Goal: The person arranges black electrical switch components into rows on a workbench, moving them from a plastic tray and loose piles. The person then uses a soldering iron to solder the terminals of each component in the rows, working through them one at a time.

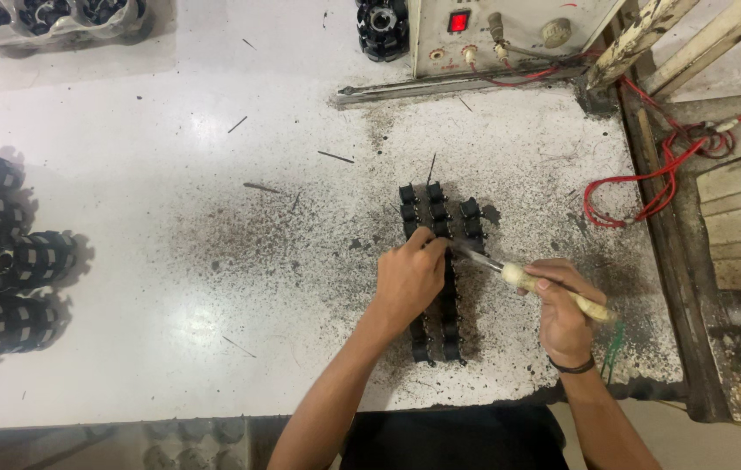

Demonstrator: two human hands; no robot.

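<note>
Risk lay in the tool (pixel 510 271), pinched in the right hand (pixel 562 309), slipping into left hand (pixel 407 280) fingers clamping the black component rows (pixel 438 218).

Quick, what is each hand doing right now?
Left hand: fingers curled, pressing down on the row of black parts; whether it grips one cannot be told.
Right hand: closed around a pale-handled tool, tip toward the parts.

white worktop (pixel 170 287) — soot-speckled; glare patch | wooden frame (pixel 649 35) right | red wires (pixel 649 183)
</note>
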